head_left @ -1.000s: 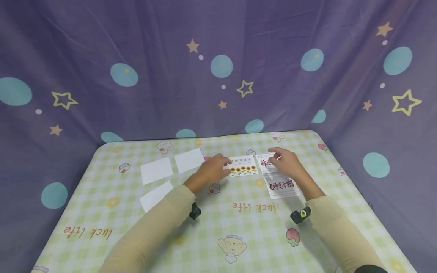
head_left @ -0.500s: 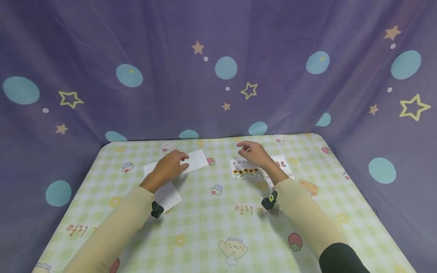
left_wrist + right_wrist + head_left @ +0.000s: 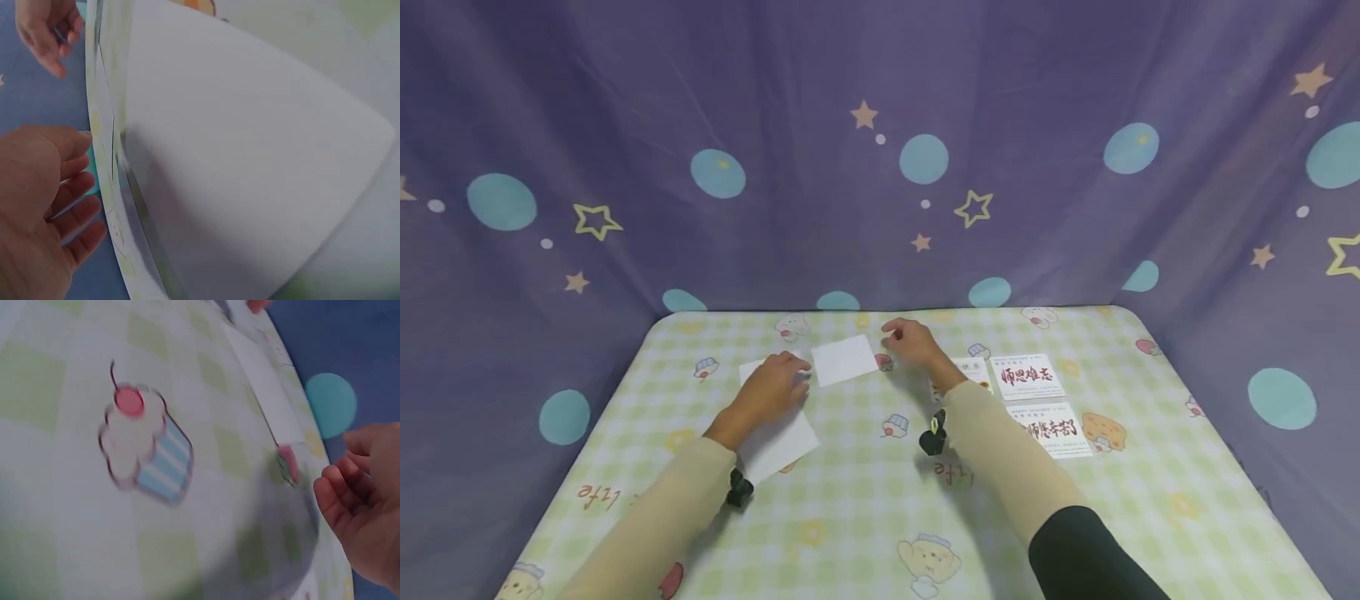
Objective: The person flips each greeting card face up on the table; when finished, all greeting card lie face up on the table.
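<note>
1. While our right hand (image 3: 910, 342) had been over the printed cards half a second earlier, it had since crossed leftward and hovered just beside the right edge of the far blank card (image 3: 845, 360). Its fingers were loosely curled and held nothing; we could not tell whether a fingertip touched the card's corner.

2. Our left hand (image 3: 771, 387) had stayed among the blank cards, palm down with its fingers relaxed. It rested on the middle blank card (image 3: 749, 367), most of which it covered, with the fingertips close to the far blank card's left edge. The left wrist view showed that hand lifted a little off the surface, fingers slack (image 3: 75, 206).

3. With our right arm gone from them, the printed cards lay in view again on the right of the checked tablecloth (image 3: 1150, 467): the red-script card (image 3: 1028, 375), a second red-script card (image 3: 1049, 429) below it, and the sunflower card (image 3: 972, 369), partly hidden by our sleeve.

4. The near blank card (image 3: 775, 442) lay flat beneath our left forearm, untouched.

5. We judged from this that the work had turned from the printed group to the blank ones: both hands flanked the far blank card, which lay flat between them.
</note>
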Available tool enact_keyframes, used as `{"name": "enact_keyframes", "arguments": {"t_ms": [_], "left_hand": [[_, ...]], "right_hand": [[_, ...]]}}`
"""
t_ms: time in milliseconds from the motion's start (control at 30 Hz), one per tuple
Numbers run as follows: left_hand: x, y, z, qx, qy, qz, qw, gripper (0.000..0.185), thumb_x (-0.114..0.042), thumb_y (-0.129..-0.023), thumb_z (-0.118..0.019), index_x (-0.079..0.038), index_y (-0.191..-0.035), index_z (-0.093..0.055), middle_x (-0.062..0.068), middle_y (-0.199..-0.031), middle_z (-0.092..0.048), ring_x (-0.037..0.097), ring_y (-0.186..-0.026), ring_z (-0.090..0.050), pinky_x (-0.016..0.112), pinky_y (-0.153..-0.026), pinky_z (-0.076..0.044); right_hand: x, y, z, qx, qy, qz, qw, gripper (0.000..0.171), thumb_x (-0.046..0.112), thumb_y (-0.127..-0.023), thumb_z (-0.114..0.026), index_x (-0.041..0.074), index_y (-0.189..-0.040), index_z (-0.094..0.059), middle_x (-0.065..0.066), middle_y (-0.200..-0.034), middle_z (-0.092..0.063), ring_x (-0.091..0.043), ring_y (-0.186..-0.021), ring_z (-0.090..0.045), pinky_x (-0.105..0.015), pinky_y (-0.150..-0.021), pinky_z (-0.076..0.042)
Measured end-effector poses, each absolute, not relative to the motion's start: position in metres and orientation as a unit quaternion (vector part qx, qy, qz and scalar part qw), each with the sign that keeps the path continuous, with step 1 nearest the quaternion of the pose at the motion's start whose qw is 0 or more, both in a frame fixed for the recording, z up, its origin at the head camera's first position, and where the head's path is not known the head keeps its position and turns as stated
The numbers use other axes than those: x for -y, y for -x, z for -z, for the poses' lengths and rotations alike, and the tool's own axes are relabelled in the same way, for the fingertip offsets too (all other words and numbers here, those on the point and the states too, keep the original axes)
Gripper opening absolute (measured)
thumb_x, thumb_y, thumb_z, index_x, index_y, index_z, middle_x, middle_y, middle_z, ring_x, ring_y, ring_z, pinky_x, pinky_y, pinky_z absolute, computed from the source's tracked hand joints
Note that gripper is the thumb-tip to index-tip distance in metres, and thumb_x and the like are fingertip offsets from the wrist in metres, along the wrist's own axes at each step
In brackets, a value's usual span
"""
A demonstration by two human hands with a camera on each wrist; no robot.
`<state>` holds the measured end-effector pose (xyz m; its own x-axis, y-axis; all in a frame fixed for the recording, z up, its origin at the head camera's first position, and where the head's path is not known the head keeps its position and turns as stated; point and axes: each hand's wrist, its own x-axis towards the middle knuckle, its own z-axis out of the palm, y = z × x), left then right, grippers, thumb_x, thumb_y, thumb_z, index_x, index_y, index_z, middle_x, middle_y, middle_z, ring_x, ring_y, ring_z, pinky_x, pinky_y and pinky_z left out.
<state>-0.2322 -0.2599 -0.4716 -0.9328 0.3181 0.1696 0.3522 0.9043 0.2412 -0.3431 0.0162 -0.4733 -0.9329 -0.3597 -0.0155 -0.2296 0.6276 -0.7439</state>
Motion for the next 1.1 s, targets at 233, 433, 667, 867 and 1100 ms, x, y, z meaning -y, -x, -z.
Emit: {"name": "enact_keyframes", "arguments": {"t_ms": [233,433,667,867,1100], "left_hand": [[0.26,0.223,0.472,0.979,0.151,0.133,0.036,0.044,-0.019,-0.095,-0.068,-0.001,-0.136,-0.061,0.018,-0.132,-0.064,0.041,-0.121,-0.059,0.055,-0.103,-0.048],[0.263,0.221,0.481,0.981,0.17,0.093,0.017,0.046,-0.024,-0.097,-0.066,-0.006,-0.139,-0.062,0.017,-0.134,-0.063,0.04,-0.12,-0.059,0.055,-0.099,-0.049],[0.262,0.227,0.479,0.981,0.174,0.085,0.032,0.041,-0.023,-0.096,-0.068,-0.008,-0.135,-0.066,0.016,-0.13,-0.065,0.039,-0.117,-0.06,0.054,-0.097,-0.05],[0.258,0.23,0.485,0.981,0.17,0.083,0.028,0.04,-0.024,-0.097,-0.067,-0.009,-0.135,-0.066,0.014,-0.132,-0.065,0.037,-0.119,-0.06,0.053,-0.099,-0.05],[0.247,0.236,0.483,0.981,0.178,0.072,0.003,0.041,-0.025,-0.099,-0.065,-0.01,-0.137,-0.065,0.014,-0.137,-0.063,0.037,-0.123,-0.058,0.054,-0.1,-0.049]], "right_hand": [[0.022,0.342,0.481,-0.898,0.221,0.358,0.127,0.048,0.022,-0.1,-0.058,0.004,-0.145,-0.052,-0.012,-0.109,-0.072,-0.022,-0.091,-0.068,-0.035,-0.095,-0.053],[0.032,0.337,0.485,-0.916,0.252,0.292,0.109,0.042,0.021,-0.098,-0.06,0.001,-0.134,-0.056,-0.015,-0.107,-0.071,-0.029,-0.099,-0.067,-0.039,-0.093,-0.054],[0.036,0.337,0.484,-0.927,0.242,0.27,0.09,0.03,0.028,-0.098,-0.059,0.003,-0.115,-0.058,-0.009,-0.093,-0.059,-0.026,-0.09,-0.057,-0.038,-0.081,-0.049],[0.035,0.332,0.485,-0.941,0.208,0.24,0.119,0.058,0.034,-0.097,-0.059,0.009,-0.149,-0.046,-0.021,-0.137,-0.053,-0.037,-0.127,-0.051,-0.048,-0.11,-0.044],[0.02,0.337,0.482,-0.926,0.177,0.285,0.171,0.07,0.032,-0.094,-0.058,0.013,-0.158,-0.036,-0.023,-0.152,-0.042,-0.039,-0.141,-0.041,-0.054,-0.118,-0.036]]}}
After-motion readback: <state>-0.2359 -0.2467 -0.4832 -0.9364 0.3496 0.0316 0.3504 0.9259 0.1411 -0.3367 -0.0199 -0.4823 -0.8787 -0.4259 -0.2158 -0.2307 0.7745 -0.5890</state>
